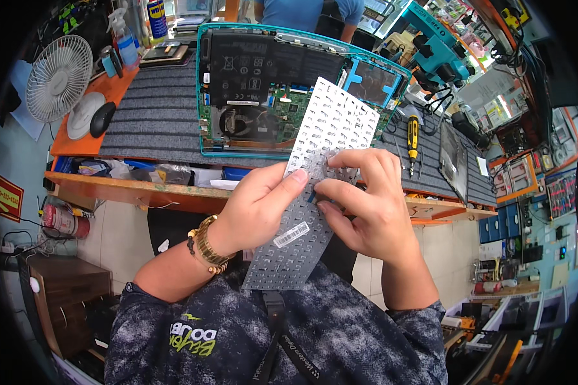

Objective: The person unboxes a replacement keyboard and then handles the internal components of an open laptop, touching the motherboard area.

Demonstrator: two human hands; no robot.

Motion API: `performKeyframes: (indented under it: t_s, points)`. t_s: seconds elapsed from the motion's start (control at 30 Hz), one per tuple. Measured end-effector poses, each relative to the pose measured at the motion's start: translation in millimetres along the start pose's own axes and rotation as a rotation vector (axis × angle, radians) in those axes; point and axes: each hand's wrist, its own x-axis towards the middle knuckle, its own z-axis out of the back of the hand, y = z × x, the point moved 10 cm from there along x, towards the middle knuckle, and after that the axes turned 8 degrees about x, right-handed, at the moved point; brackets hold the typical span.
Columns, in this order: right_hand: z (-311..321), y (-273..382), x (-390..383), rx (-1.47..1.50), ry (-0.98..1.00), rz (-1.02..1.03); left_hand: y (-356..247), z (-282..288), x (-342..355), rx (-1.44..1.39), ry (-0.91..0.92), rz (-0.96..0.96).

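A laptop keyboard [334,128] is held tilted above my lap, its bare metal back with rows of small cutouts facing up. A white barcode label [291,235] sticks to its lower part. My left hand [257,205] grips its left edge, thumb on top. My right hand [369,202] has its fingers curled against the middle of the plate. Beside the right thumb and fingers shows a small blue-tipped strip [311,196], which looks like a ribbon cable end. Beyond lies an opened teal laptop body [241,151] with battery, fan and green board exposed.
A grey striped mat [151,115] covers the bench. A yellow-black screwdriver [413,138] and a dark laptop panel [454,160] lie right. At left stand a white fan [59,78], a mouse [103,120] and a spray bottle [126,45]. A teal microscope [440,51] stands back right. Another person [295,11] sits opposite.
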Motion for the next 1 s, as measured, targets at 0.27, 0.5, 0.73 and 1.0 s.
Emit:
performKeyframes:
  t_s: [0.27, 0.5, 0.73, 1.0]
  points:
    - [0.3, 1.7, 5.5, 0.044, 0.025, -0.001, -15.3, -10.9, 0.0, -0.12, 0.04, -0.034]
    - [-2.4, -0.1, 4.8, 0.029, 0.005, -0.009, -14.7, -11.5, 1.6, -0.072, 0.053, -0.058]
    - [-1.9, 5.7, 4.8, 0.017, -0.018, 0.062, -8.6, -6.0, 2.1, -0.002, 0.041, -0.007]
    - [10.8, 3.0, 13.7, -0.018, 0.129, 0.139, -26.1, -6.4, 32.2, 0.071, 0.164, -0.035]
